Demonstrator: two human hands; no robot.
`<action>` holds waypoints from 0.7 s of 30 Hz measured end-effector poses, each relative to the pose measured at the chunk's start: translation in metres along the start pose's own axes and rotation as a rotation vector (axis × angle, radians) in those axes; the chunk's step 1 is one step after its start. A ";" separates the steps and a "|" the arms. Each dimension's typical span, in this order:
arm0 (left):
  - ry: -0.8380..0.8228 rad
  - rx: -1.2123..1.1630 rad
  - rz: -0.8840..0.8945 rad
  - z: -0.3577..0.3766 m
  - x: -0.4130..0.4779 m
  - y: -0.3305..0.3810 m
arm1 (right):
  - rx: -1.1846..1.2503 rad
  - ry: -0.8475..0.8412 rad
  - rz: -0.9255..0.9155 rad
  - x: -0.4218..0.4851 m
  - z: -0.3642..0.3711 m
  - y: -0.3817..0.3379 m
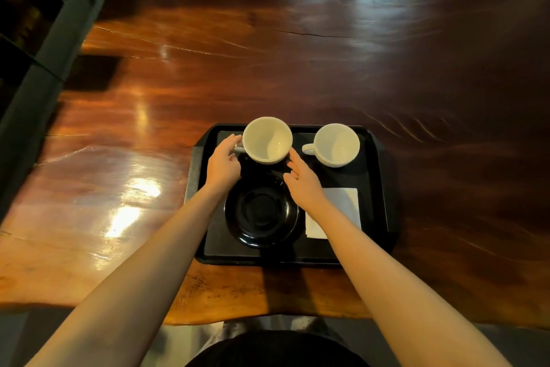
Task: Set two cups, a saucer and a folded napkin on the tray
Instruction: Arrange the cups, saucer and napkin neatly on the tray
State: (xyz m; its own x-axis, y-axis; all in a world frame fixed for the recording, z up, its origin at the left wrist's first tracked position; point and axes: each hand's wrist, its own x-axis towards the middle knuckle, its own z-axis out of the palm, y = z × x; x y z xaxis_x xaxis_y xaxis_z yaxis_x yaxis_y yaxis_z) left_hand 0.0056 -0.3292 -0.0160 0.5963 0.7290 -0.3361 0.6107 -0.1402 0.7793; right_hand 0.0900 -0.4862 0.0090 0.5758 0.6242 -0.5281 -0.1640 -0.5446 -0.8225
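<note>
Your left hand (223,162) is at the handle of the left cup (267,140), fingers (235,140) curled against it; whether they truly pinch it is hard to tell from here. Your right hand (303,180) flanks the same cup, fingers spread, fingertips at its side. That cup sits at the tray's (384,188) far left; the right cup (336,145) stands apart at the far right. The black saucer (262,212) lies near you, with the folded napkin (342,206) just beside it. The tray rests on the wooden surface (268,54).

Tray (382,188): cups (267,140) (336,145) behind; saucer (262,212) front-left, napkin (342,203) right
</note>
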 end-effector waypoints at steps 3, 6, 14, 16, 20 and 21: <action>0.026 0.002 -0.007 -0.001 -0.005 0.002 | -0.007 -0.002 -0.013 -0.002 0.003 0.000; 0.044 -0.037 -0.031 -0.003 -0.008 0.001 | -0.012 -0.014 -0.011 -0.003 0.006 0.000; 0.051 -0.039 -0.075 -0.011 -0.036 -0.004 | -0.088 0.014 0.005 -0.010 -0.001 0.011; 0.035 0.023 -0.095 -0.010 -0.053 -0.015 | -0.154 0.010 0.028 -0.018 -0.003 0.021; -0.002 0.120 -0.075 -0.003 -0.078 -0.033 | -0.265 -0.004 0.046 -0.028 0.002 0.033; 0.004 0.121 -0.062 -0.002 -0.080 -0.035 | -0.279 0.000 0.045 -0.029 0.003 0.032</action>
State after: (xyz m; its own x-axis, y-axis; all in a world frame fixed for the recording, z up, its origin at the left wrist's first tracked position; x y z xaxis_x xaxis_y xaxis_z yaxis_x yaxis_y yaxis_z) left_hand -0.0639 -0.3813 -0.0155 0.5536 0.7416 -0.3788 0.7046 -0.1747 0.6878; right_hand 0.0652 -0.5201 -0.0030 0.5732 0.5958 -0.5625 0.0379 -0.7051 -0.7081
